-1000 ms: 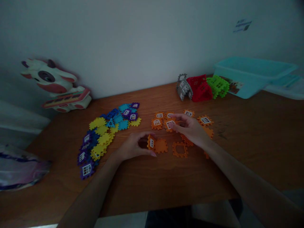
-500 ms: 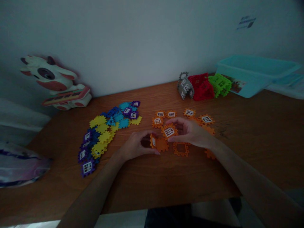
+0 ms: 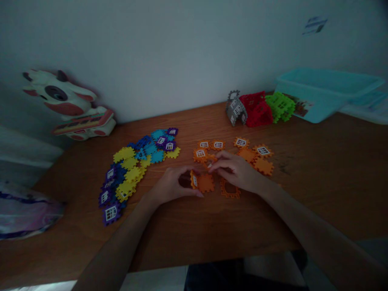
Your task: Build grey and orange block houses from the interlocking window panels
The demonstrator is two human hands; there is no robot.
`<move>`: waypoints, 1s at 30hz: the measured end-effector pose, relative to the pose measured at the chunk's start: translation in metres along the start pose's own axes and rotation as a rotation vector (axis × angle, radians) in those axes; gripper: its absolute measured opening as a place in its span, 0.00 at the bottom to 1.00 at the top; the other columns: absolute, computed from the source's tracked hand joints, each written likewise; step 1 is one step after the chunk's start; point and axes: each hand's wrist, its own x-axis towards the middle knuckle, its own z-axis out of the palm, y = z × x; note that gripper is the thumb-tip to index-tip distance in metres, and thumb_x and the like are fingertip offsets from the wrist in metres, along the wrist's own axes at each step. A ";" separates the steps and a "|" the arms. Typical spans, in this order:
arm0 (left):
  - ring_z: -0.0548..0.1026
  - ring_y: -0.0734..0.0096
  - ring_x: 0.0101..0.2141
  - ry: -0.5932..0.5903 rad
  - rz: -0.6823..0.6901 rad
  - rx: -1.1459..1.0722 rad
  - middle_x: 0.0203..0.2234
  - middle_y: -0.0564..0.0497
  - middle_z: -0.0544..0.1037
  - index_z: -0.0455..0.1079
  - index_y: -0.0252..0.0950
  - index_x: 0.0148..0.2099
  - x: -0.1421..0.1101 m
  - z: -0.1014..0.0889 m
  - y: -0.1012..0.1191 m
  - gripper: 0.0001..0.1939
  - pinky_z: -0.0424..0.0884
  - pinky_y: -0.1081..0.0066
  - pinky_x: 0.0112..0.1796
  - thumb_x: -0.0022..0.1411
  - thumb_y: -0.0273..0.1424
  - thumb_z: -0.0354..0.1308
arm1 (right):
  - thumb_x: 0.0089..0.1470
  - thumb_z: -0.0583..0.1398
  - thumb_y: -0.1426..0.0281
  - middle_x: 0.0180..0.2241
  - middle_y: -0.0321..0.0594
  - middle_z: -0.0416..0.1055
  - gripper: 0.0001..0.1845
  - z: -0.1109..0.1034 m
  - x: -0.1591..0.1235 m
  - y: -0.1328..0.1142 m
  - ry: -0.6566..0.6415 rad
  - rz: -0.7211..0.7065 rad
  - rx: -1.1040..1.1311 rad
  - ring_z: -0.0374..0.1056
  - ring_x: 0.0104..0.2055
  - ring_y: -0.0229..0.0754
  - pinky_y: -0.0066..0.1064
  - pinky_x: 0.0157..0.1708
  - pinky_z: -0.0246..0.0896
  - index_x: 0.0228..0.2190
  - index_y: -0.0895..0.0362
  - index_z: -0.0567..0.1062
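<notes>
Orange tiles [image 3: 263, 166] are forming just one corner [image 3: 206, 184], your left hand [image 3: 172, 185] gripping it, your right hand [image 3: 238, 169] pinching another tile [image 3: 207, 163], others lying loose.

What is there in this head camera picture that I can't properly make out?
In the head view:
- Orange piece in the right hand: tilted, its face partly hidden by the fingers.
- Upright orange window piece in the left hand: panes foreshortened, too small.
- Wall label: print blurred.
- Plastic bag: cut off by the left edge.
- Bin picture: blurred.
</notes>
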 end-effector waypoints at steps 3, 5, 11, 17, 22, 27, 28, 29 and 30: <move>0.81 0.59 0.47 0.000 0.011 0.009 0.51 0.47 0.81 0.74 0.40 0.54 -0.001 0.000 0.001 0.32 0.79 0.61 0.49 0.47 0.42 0.76 | 0.57 0.67 0.58 0.50 0.46 0.70 0.18 0.002 -0.003 -0.001 -0.075 0.005 -0.030 0.71 0.50 0.48 0.42 0.51 0.70 0.47 0.52 0.80; 0.82 0.59 0.45 -0.011 0.016 0.025 0.50 0.48 0.82 0.74 0.41 0.54 -0.001 0.000 0.002 0.32 0.79 0.61 0.49 0.48 0.43 0.76 | 0.47 0.72 0.52 0.53 0.47 0.69 0.31 0.003 -0.004 -0.002 -0.141 -0.014 -0.062 0.68 0.55 0.53 0.46 0.56 0.67 0.50 0.51 0.79; 0.82 0.60 0.46 -0.015 0.018 0.088 0.49 0.50 0.82 0.74 0.43 0.55 -0.001 -0.001 0.007 0.32 0.78 0.62 0.50 0.48 0.44 0.75 | 0.52 0.68 0.51 0.54 0.50 0.70 0.29 0.007 -0.004 0.000 -0.186 -0.041 -0.197 0.66 0.58 0.56 0.51 0.59 0.63 0.51 0.54 0.79; 0.82 0.57 0.46 0.035 -0.011 0.115 0.49 0.48 0.82 0.74 0.40 0.54 0.000 0.005 0.005 0.33 0.79 0.61 0.48 0.48 0.45 0.75 | 0.52 0.69 0.52 0.51 0.49 0.71 0.26 0.004 -0.001 -0.003 -0.188 -0.020 -0.186 0.68 0.55 0.55 0.49 0.56 0.67 0.47 0.53 0.81; 0.82 0.58 0.42 0.057 -0.080 0.108 0.46 0.47 0.83 0.74 0.39 0.54 0.001 0.010 0.006 0.31 0.79 0.61 0.45 0.49 0.44 0.75 | 0.50 0.70 0.52 0.53 0.50 0.70 0.25 0.005 0.001 -0.007 -0.201 0.029 -0.191 0.68 0.56 0.57 0.49 0.57 0.66 0.43 0.55 0.82; 0.82 0.60 0.43 0.019 -0.104 0.066 0.48 0.47 0.82 0.72 0.39 0.57 0.002 0.012 0.004 0.32 0.78 0.61 0.46 0.51 0.43 0.74 | 0.50 0.70 0.52 0.52 0.49 0.70 0.22 0.007 0.000 -0.005 -0.204 0.038 -0.165 0.69 0.54 0.56 0.48 0.55 0.67 0.41 0.54 0.82; 0.81 0.59 0.44 0.014 -0.088 0.067 0.49 0.47 0.82 0.72 0.40 0.57 0.002 0.012 0.003 0.32 0.78 0.61 0.47 0.52 0.43 0.74 | 0.51 0.70 0.53 0.52 0.48 0.70 0.21 0.007 -0.001 -0.005 -0.201 0.034 -0.157 0.69 0.54 0.55 0.48 0.54 0.67 0.41 0.54 0.82; 0.81 0.59 0.45 0.011 -0.068 0.076 0.50 0.47 0.81 0.72 0.40 0.57 0.002 0.011 0.002 0.32 0.77 0.61 0.47 0.52 0.43 0.73 | 0.51 0.70 0.53 0.51 0.48 0.70 0.21 0.007 -0.001 -0.004 -0.198 0.033 -0.150 0.69 0.53 0.55 0.48 0.53 0.68 0.40 0.54 0.81; 0.81 0.59 0.46 0.011 -0.044 0.090 0.50 0.47 0.81 0.72 0.40 0.57 0.003 0.011 0.001 0.31 0.77 0.61 0.48 0.53 0.44 0.73 | 0.51 0.70 0.52 0.51 0.48 0.71 0.21 0.008 -0.001 -0.003 -0.195 0.035 -0.145 0.69 0.53 0.55 0.47 0.53 0.68 0.40 0.54 0.81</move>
